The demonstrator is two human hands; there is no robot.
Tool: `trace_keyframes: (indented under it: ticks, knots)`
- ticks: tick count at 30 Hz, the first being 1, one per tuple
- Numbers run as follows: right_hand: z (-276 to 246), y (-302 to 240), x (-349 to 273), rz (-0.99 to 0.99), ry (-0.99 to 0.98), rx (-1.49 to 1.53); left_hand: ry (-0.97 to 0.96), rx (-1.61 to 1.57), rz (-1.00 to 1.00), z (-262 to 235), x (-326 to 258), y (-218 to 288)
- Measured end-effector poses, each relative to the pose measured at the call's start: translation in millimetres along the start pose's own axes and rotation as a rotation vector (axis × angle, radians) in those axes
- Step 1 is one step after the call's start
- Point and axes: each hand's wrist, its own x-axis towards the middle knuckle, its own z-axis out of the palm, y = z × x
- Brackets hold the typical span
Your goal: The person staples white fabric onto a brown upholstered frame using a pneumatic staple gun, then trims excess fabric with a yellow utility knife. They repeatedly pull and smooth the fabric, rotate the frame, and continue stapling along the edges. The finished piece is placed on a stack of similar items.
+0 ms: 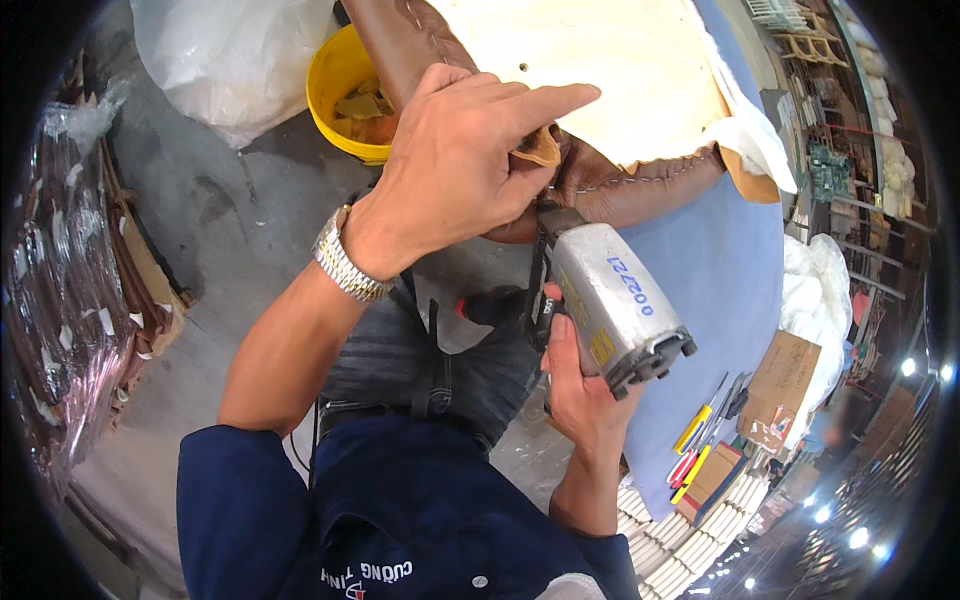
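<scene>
In my right hand is a silver and black staple gun, its nose set against the edge of a brown leather cushion or seat part. My left hand, a metal-banded watch on its wrist, pinches a folded flap of the leather just beside the nose. Its index finger points out over the pale backing panel, which has a small dark hole. The leather edge wraps over this panel with a line of stitching. White padding sticks out at the right corner. My right fingers are partly hidden behind the gun.
A yellow bucket with scraps stands at the left, beside a large clear plastic bag. Plastic-wrapped brown pieces are stacked far left. On the blue table cover lie yellow- and red-handled tools and a cardboard box.
</scene>
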Motion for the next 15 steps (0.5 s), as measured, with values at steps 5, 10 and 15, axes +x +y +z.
trace_keyframes:
  ticks: [5,10,15]
  knots:
    - [5.9,0.9,7.1,-0.024,0.022,-0.034,-0.02,0.007,0.067,-0.5,6.3,-8.2]
    - [-0.5,-19.4,-8.8,0.257,0.128,0.549,-0.246,-0.13,-0.073,-25.2,20.6,-12.7]
    - [1.6,-9.0,-37.4,0.253,0.167,0.58,-0.386,0.188,0.049,-23.6,44.3,-2.8]
